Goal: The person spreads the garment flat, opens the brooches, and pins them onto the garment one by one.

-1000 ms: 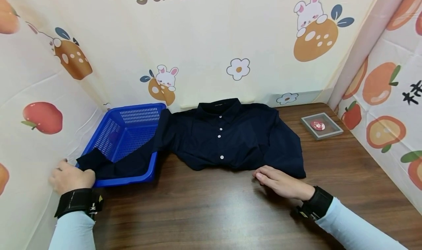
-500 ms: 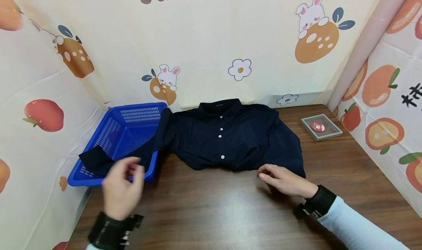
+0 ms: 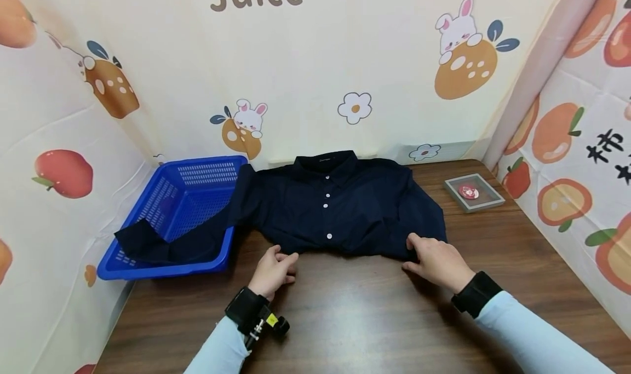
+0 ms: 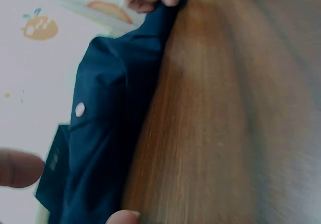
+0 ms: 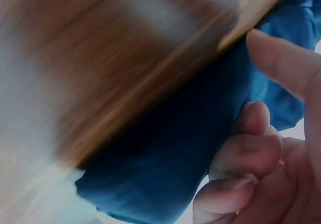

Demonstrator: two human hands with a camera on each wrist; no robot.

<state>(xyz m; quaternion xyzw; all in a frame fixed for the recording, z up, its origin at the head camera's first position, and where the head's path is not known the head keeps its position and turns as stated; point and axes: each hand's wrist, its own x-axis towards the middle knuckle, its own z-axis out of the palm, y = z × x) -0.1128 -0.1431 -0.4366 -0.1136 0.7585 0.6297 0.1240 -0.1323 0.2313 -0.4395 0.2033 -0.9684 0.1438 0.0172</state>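
A dark navy button-up shirt (image 3: 365,209) with white buttons lies on the table, collar toward the back wall. One of its sleeves (image 3: 197,240) drapes into the blue plastic basket (image 3: 224,256) on the left. My left hand (image 3: 271,272) hovers by the shirt's front edge, thumb and finger apart, holding nothing. Over the right part of that edge is my right hand (image 3: 436,259). Its thumb (image 5: 276,58) stands apart from the bent fingers, with no cloth pinched between them. Whether those fingers touch the fabric, I cannot tell.
A small grey square frame (image 3: 474,193) with a red-and-white round piece sits at the right rear of the brown wooden table (image 3: 355,319). Printed cloth walls (image 3: 305,62) close off the back and both sides.
My left hand has left the basket's near left corner and moved right to the shirt's front edge. The right hand has shifted slightly right, onto the shirt's edge. The shirt lies as before.
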